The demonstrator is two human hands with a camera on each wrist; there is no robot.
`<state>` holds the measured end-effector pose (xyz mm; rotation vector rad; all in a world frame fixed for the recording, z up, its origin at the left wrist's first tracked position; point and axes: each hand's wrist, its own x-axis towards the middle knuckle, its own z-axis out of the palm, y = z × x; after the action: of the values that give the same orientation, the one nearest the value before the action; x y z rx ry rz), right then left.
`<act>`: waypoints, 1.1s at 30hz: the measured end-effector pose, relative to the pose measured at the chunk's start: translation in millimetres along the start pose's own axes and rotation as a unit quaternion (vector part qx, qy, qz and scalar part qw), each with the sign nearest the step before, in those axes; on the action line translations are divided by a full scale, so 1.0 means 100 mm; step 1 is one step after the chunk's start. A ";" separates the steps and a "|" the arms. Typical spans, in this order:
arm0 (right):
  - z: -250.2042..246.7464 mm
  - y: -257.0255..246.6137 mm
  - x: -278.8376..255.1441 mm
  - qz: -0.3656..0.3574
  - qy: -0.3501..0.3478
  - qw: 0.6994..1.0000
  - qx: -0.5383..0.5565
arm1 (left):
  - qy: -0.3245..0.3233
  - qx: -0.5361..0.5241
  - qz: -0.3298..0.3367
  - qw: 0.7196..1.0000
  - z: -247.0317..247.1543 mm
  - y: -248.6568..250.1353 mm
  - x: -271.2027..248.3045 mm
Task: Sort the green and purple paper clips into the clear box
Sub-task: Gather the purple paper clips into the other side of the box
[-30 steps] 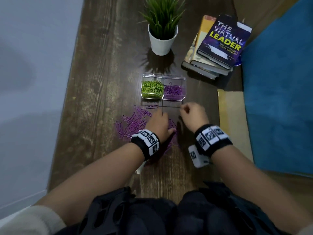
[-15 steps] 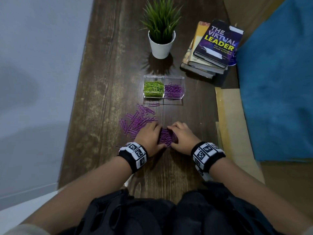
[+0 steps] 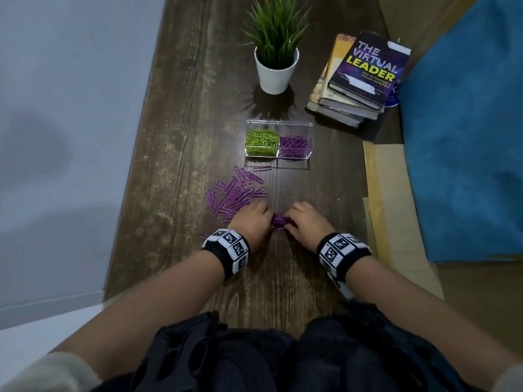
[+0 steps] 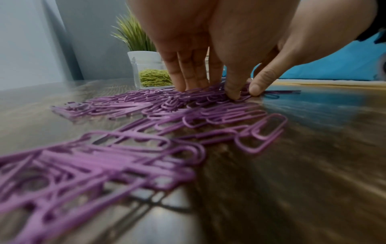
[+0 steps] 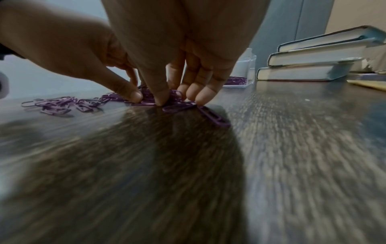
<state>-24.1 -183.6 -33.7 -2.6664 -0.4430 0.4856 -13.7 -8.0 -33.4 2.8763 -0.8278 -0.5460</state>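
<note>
Loose clips (image 3: pixel 235 193) are lying at ten o'clock from your left hand (image 3: pixel 252 222). Both hands are closing together on a purple bunch (image 3: pixel 279 221), your right hand (image 3: pixel 304 222) pinching it from three o'clock. In carrying it to the box (image 3: pixel 278 141) at twelve o'clock, you're likely risking strays slipping out or dropping into the green side.

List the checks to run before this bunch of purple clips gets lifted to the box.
1. Both hands on the bunch of purple clips: left hand and right hand close round it. Ok.
2. Grip firm enough to lift: cannot tell.
3. Whole bunch enclosed: one stray clip pokes out from under the right hand. Not ok.
4. No green mixed into the bunch: ok.
5. Clear box open, its purple side on the right with room: ok.
</note>
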 end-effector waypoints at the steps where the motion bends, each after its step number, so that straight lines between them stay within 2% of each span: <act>1: 0.00 0.00 0.01 0.000 0.002 1.000 -0.008 | -0.002 0.010 0.004 1.000 0.00 0.00 0.01; 5: -0.04 0.03 0.02 0.013 -0.007 1.000 -0.022 | 0.004 0.012 0.004 1.000 -0.04 -0.02 0.03; 10: -0.27 0.08 0.02 0.047 -0.006 0.999 0.022 | 0.002 0.002 -0.007 1.000 -0.07 -0.05 0.04; 16: -0.79 0.04 0.17 0.086 0.046 0.993 0.067 | 0.011 -0.033 -0.020 0.999 -0.16 -0.10 0.04; 20: -1.12 0.08 0.51 0.124 0.108 0.983 0.080 | 0.015 -0.092 -0.039 0.995 -0.28 -0.13 0.06; 22: -1.22 0.13 0.73 0.138 0.115 0.982 0.054 | 0.029 -0.127 -0.053 0.990 -0.35 -0.15 0.08; 28: -1.26 0.18 1.28 0.165 0.054 0.981 -0.083 | 0.087 -0.208 -0.071 0.972 -0.59 -0.24 0.30; 33: -1.19 0.21 1.44 0.158 0.022 0.984 -0.079 | 0.107 -0.220 -0.080 0.966 -0.93 -0.30 0.69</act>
<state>155.6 -186.8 21.3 -2.9101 -0.0428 0.4987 89.1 -19.3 25.6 2.5393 -0.3831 -0.3667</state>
